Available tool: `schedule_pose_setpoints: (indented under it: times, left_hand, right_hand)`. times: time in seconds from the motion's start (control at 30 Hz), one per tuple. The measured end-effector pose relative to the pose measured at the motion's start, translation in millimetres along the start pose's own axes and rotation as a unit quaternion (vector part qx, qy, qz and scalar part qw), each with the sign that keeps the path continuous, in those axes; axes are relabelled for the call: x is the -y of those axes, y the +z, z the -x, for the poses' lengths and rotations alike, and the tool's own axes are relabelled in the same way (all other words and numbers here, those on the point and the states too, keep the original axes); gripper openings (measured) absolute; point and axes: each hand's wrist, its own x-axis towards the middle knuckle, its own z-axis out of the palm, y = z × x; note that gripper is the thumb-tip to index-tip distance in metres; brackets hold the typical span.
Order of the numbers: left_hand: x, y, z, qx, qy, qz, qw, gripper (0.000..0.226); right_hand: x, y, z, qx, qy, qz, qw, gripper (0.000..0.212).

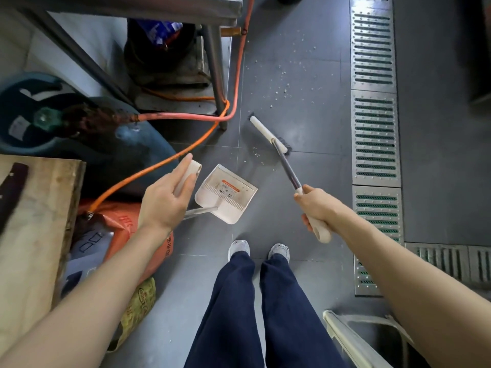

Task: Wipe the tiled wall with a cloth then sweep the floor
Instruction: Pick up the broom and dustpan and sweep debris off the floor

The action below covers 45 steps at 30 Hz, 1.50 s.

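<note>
Sweeping step: right hand [314, 205] grips the cream-handled, dark-bristled broom [269, 135], left hand [170, 193] holds the cream plastic long-handled dustpan [225, 193] on the grey tiled floor [305, 62]; best drawn in short strokes, pulling the scattered white crumbs [281, 88] toward the pan's lip.

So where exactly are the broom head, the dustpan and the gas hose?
broom head [267, 134]: head view, on its white bar.
dustpan [225, 193]: head view, on the tray's inner face.
gas hose [148, 168]: head view, on its orange mid-length.
</note>
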Motion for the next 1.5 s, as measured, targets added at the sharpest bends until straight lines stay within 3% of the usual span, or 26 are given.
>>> schedule_pose_setpoints:
  times: [0.27, 0.47, 0.8, 0.93, 1.17, 1.5]
  left_hand:
    - [-13.7, 5.3, -33.8, 0.016, 0.005, 0.001, 1.0, 0.04]
    - [-20.1, 7.7, -37.2, 0.032, 0.019, 0.003, 0.999, 0.04]
    - [-14.0, 1.3, -13.3, 0.073, 0.043, -0.015, 0.996, 0.04]
    - [-8.6, -0.4, -10.0, 0.064, 0.033, -0.004, 0.997, 0.041]
    - [-22.4, 4.2, -17.7, 0.06, 0.036, 0.011, 0.997, 0.04]
    - [-15.4, -1.2, -6.2, 0.076, 0.043, -0.005, 0.996, 0.04]
  right_hand:
    - [0.4, 14.9, 25.9, 0.094, 0.025, 0.098, 0.99, 0.036]
    - [-1.8, -18.4, 46.9, 0.093, 0.038, -0.026, 0.995, 0.031]
    - [-16.1, -30.5, 47.0, 0.015, 0.029, -0.058, 0.998, 0.023]
    - [-29.6, -24.0, 31.9, 0.038, 0.043, -0.065, 0.996, 0.021]
    - [-30.0, 20.8, 47.5, 0.121, 0.05, -0.081, 0.988, 0.037]
    - [-22.9, -1.0, 74.1, 0.087, 0.055, -0.165, 0.981, 0.036]
